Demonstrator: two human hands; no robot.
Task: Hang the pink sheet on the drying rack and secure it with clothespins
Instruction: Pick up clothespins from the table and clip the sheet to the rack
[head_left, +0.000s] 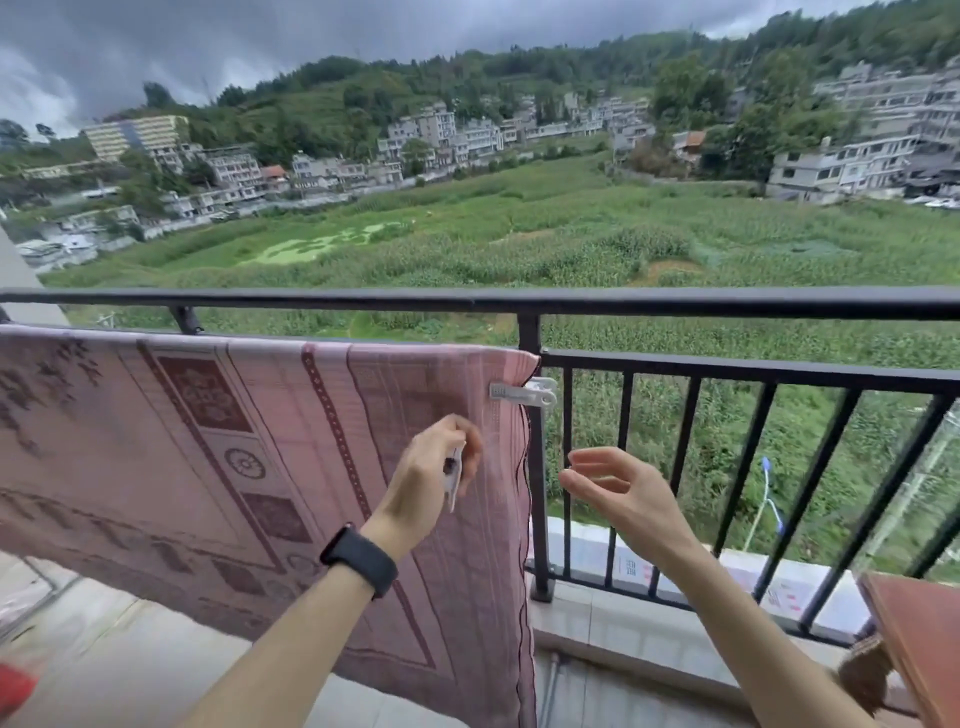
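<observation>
**Sheet up, one pin on, another in hand**

Over the black metal balcony railing (675, 300), the pink patterned sheet (260, 441) hung draped from a lower bar, its near face falling toward the balcony floor and its right edge lying just beside a vertical post. One white plastic clothespin (524, 394) was already clamped near the top right corner, biting the cloth sideways from the edge. So the hanging looked done and the pinning begun; the rest of the top edge, running left, showed no pins in view, and more seemed to be needed there.

The person's left hand (431, 483), wearing a black wristband (358, 560), was raised in front of the sheet with its fingers closed on a second white clothespin (453, 475), held roughly upright and not yet on the fabric. The right hand (618, 491) hovered beyond the sheet's right edge, empty, fingers loosely spread and curled, touching nothing. Both forearms reached forward and up from below.
</observation>
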